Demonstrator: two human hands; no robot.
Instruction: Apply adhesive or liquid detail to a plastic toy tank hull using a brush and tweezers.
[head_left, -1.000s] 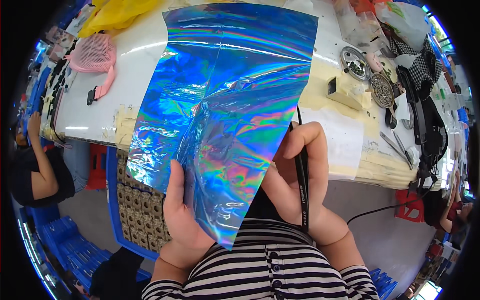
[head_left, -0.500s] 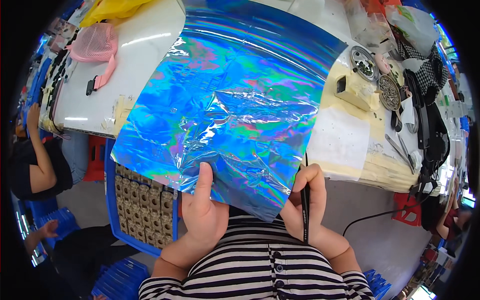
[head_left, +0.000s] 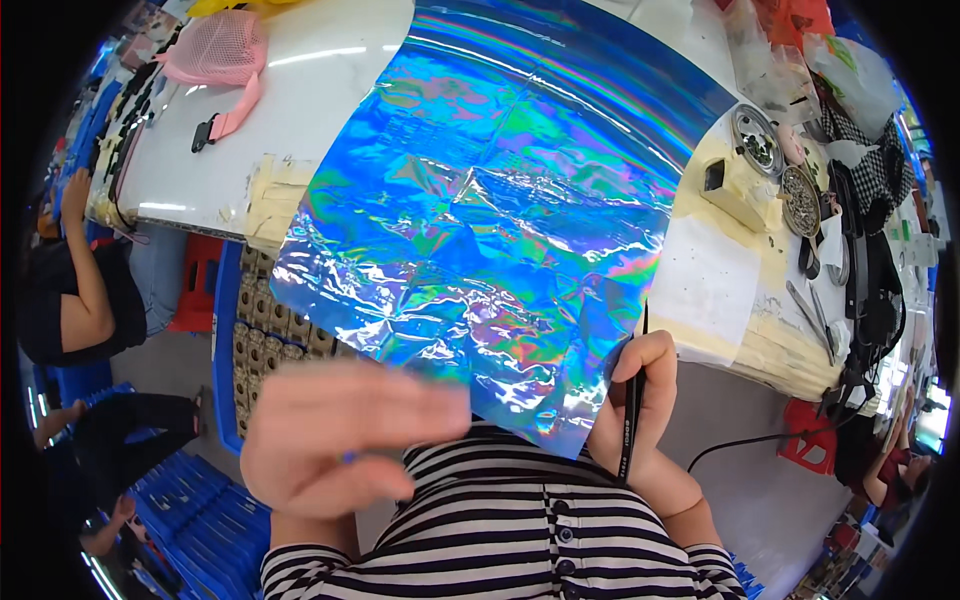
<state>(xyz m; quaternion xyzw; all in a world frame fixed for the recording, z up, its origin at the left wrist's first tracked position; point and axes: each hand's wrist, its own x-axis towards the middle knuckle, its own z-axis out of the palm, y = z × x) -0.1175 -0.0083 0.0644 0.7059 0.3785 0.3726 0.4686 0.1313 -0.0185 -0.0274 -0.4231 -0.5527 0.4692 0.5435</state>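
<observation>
A large sheet of shiny blue iridescent film (head_left: 480, 230), crinkled at its near end, spreads in front of me over the table. My right hand (head_left: 645, 390) grips its near right corner. In the same hand stands a slim black pointed tool (head_left: 629, 430), like tweezers, with its tip upward. My left hand (head_left: 350, 430), smeared by motion, is beside the film's near left edge. Its fingers stretch to the right with the thumb apart, and I see nothing held there. A small blue spot between thumb and palm is too blurred to name.
Under the table edge at left is a blue crate (head_left: 228, 340) of brownish blocks. A pink mesh pouch (head_left: 215, 50) lies on the white table (head_left: 320, 90). To the right are round dishes (head_left: 757, 140) of small parts and metal tweezers (head_left: 808, 310). Other people sit at left and right.
My left hand has let go of the film and swung left and down. The film and my right hand have shifted slightly right in view.
</observation>
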